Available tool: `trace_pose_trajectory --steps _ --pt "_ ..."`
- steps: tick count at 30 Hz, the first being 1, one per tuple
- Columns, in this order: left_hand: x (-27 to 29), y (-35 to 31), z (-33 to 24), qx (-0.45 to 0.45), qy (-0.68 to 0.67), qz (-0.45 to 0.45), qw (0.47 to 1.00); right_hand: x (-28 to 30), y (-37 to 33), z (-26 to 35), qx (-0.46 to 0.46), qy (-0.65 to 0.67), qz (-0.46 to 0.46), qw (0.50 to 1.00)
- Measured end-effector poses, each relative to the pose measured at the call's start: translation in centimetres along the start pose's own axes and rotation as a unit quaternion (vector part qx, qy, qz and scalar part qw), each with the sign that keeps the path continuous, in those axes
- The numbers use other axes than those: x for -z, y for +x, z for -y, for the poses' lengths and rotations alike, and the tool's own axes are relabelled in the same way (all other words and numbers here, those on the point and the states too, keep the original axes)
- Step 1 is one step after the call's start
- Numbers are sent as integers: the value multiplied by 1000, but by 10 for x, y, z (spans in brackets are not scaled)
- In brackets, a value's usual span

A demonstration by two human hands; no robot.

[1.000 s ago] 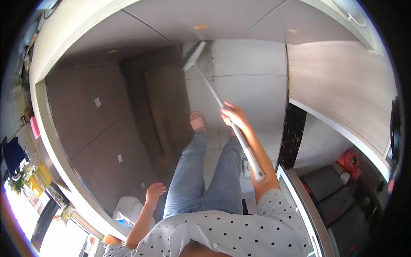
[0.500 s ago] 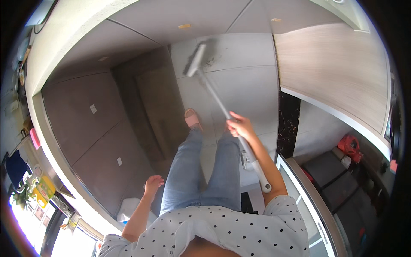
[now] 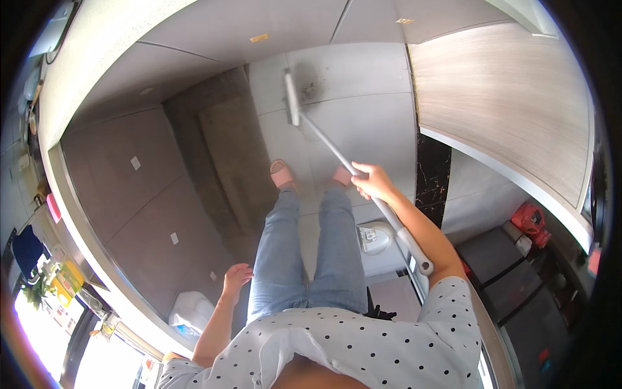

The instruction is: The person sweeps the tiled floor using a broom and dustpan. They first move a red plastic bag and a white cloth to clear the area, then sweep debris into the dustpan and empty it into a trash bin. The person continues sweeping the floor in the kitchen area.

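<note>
Your mop (image 3: 337, 152) reaches out over the grey floor tiles (image 3: 369, 123), its head beside a dark smudge (image 3: 311, 87) and ahead of your pink slippers (image 3: 283, 175). Your right hand (image 3: 372, 183) is wrapped around the handle. Your left hand (image 3: 236, 275) hangs loose with spread fingers above a white bin (image 3: 191, 311); its contents are unclear. Since half a second ago the mop head has swung to the right.

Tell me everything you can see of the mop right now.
The mop has a long, straight, pale grey handle that looks like metal, ending in a thicker white grip with a rounded end near the person's right elbow. Its narrow flat head lies on the grey tiled floor ahead of the feet, beside a dark smudge. The handle slants from the head back toward the person. The right hand grips it around mid-shaft; the left hand hangs open, away from it.
</note>
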State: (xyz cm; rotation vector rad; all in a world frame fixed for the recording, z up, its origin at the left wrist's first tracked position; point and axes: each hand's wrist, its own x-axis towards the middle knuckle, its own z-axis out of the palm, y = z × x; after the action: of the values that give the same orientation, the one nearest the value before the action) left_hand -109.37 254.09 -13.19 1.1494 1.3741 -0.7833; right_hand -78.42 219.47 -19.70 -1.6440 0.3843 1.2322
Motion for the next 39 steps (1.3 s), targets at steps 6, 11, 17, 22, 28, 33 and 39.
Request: trace_pose_trajectory --steps 6,11,17,22,28,33,39 --pt "-35 -7 10 -8 -9 45 999 -5 15 -8 -54 -262 108 957" --pt "-46 -23 -28 -102 74 -11 992 24 71 1 -82 -309 31 947" --pt "-78 -68 -286 -583 383 -222 682 46 -2 15 -4 -106 4 994" --pt "-139 -113 -489 -772 475 -299 298 45 -65 -22 -28 141 25 989" --pt "-171 -103 -599 -735 616 -231 166 57 -96 -69 -95 15 -233 968" --pt "-175 -78 -596 -709 649 -168 217 73 -20 -152 -116 -73 -383 913" --pt "-179 -72 -600 -733 615 -125 264 80 26 -131 -53 -30 -364 930"
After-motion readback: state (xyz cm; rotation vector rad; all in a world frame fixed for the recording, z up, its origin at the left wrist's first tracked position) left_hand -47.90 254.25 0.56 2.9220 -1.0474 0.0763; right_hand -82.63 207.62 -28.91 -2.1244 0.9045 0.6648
